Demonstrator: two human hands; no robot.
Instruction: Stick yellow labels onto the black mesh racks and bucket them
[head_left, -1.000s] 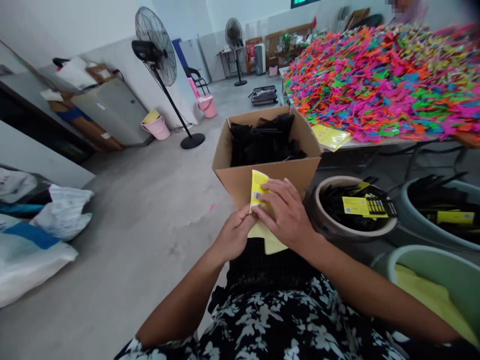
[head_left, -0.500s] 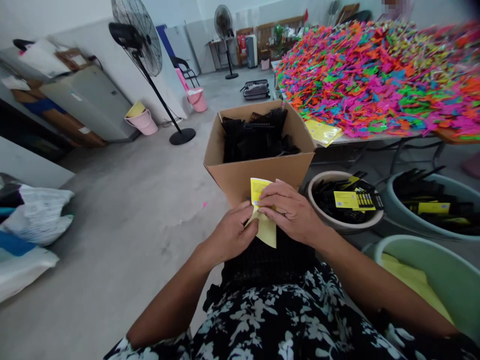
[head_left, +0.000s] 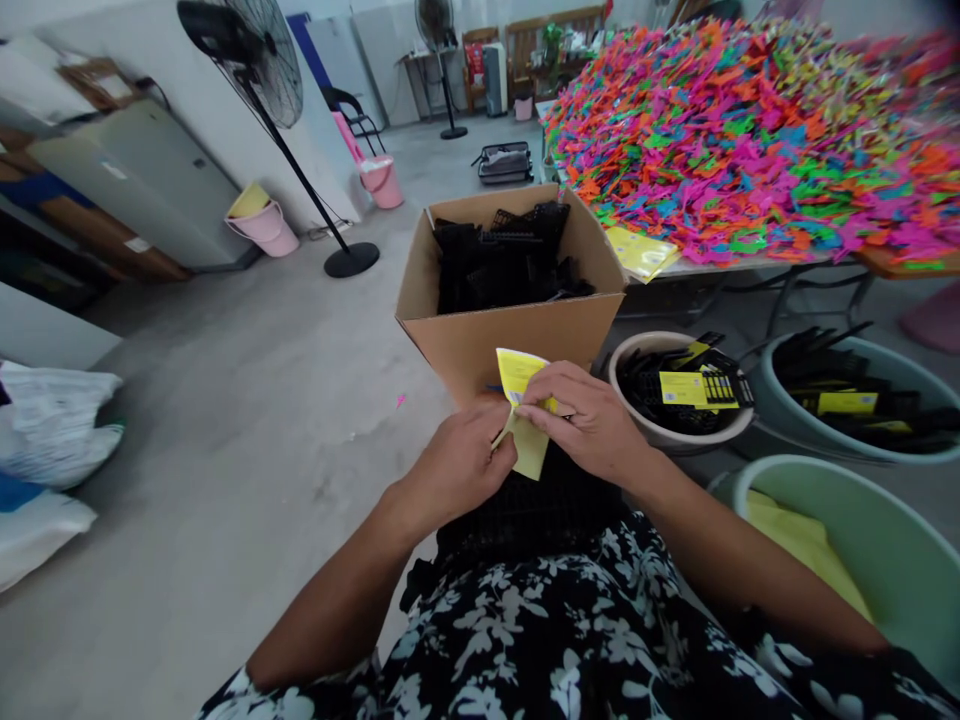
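Note:
Both hands meet over my lap on a yellow printed card (head_left: pixel 529 452), which looks bent across its middle. My left hand (head_left: pixel 474 450) is closed, its thumb and fingers pinching the card's left side. My right hand (head_left: pixel 589 412) pinches the card near its middle, fingertips together. The upper part of the card stands up with print showing; a paler part hangs below. Dark mesh-like plastic pieces (head_left: pixel 559 500) lie on my lap under the hands. Just beyond my hands stands an open cardboard box (head_left: pixel 517 335) holding black plastic pieces (head_left: pixel 502 255).
To the right are a beige tub (head_left: pixel 622 400) and a blue-grey tub (head_left: pixel 780 400) of black pieces with yellow cards, and a green tub (head_left: pixel 885 530) with yellow sheets. A table behind bears a heap of bright plastic pieces (head_left: pixel 750 150). A standing fan (head_left: pixel 300 165) and sacks (head_left: pixel 60 430) are left.
The view has shifted slightly, so the surroundings sit a little higher and further left. Both hands keep their pinch on the card, and the right fingers have curled in more.

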